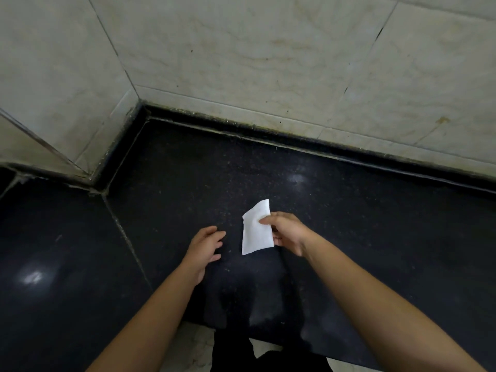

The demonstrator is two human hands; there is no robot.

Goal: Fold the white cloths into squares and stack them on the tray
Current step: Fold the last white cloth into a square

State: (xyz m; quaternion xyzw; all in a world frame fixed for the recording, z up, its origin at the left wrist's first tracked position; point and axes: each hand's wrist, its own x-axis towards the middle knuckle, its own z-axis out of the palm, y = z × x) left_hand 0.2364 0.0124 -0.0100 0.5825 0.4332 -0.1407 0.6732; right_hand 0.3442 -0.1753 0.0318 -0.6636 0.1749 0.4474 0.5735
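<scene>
We see both bare forearms reaching over near edge of black speckled counter [375,210]. Left hand [205,244] above counter, fingers loosely spread, grasping nothing. Right hand [288,233] above counter middle, thumb and fingers pinching right edge of folded white cloth [255,232]. We cannot tell whether cloth touches counter. Behind counter's back edge, beige tiled wall [268,49].

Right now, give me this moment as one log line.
right hand: pinches folded white cloth over dark counter | left hand: holds nothing | tray: not in view
</scene>
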